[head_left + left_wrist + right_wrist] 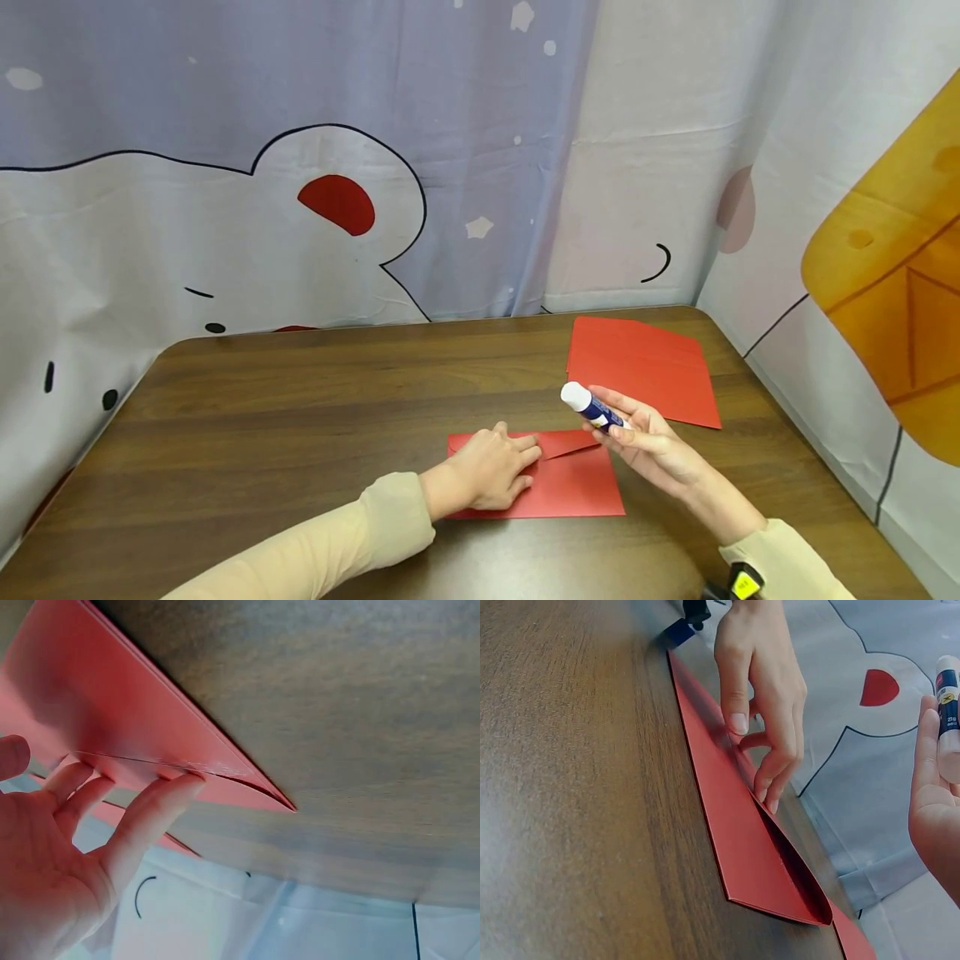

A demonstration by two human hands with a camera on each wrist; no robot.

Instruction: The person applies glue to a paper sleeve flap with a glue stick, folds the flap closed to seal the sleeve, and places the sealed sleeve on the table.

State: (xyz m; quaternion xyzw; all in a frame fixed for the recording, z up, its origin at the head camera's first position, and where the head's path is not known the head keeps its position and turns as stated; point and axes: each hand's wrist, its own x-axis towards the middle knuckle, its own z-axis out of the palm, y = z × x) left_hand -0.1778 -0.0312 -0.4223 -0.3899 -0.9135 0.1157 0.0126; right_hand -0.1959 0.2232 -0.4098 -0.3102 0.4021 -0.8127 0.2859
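Note:
A red paper envelope [570, 492] lies flat on the table, its flap [566, 442] along the far side. My left hand [487, 468] rests on it, fingertips pressing the flap near the middle. In the left wrist view, these fingers [150, 806] touch the flap's edge. The flap's right part bulges up from the envelope [727, 840] in the right wrist view, leaving a gap. Above the envelope's right end, my right hand [652, 446] holds a blue and white glue stick [596, 408] between thumb and fingers, its white end pointing up and left.
More red envelopes [645, 367] lie in an overlapping pile at the table's back right. The wooden table [300, 408] meets a printed curtain [480, 167] along its far edge, with more curtain on the left and right.

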